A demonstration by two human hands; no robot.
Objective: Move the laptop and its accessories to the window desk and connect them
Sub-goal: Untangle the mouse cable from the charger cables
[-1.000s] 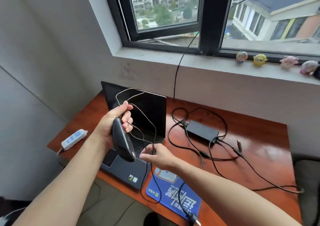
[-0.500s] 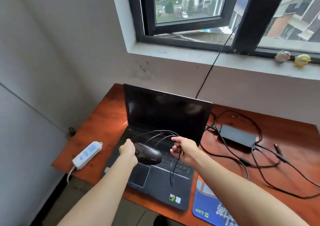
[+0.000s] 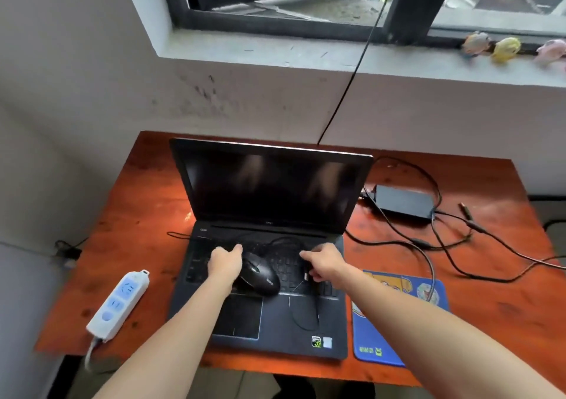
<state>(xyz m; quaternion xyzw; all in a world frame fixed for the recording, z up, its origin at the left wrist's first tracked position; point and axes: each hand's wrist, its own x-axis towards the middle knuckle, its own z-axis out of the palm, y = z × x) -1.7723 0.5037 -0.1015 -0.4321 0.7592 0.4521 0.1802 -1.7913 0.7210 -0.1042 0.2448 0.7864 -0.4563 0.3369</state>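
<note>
The open black laptop (image 3: pixel 269 202) stands on the red-brown desk (image 3: pixel 137 214) under the window, its screen dark. A black wired mouse (image 3: pixel 260 274) lies on the keyboard. My left hand (image 3: pixel 225 263) holds the mouse at its left side, thumb stretched forward. My right hand (image 3: pixel 321 263) pinches the mouse cable (image 3: pixel 301 313) and its USB plug above the keyboard's right side. A loop of the cable hangs over the palm rest. The black power adapter (image 3: pixel 402 201) lies right of the laptop among its tangled cables (image 3: pixel 428 245).
A white power strip (image 3: pixel 119 303) with blue sockets lies at the desk's left front. A blue mouse pad (image 3: pixel 398 316) lies right of the laptop. Small toy figures (image 3: pixel 505 49) sit on the window sill. A thin black wire (image 3: pixel 352 83) runs down the wall.
Both hands have gone down and forward. The mouse, held up in the air before, now lies on the keyboard. The cable loops have dropped onto the laptop.
</note>
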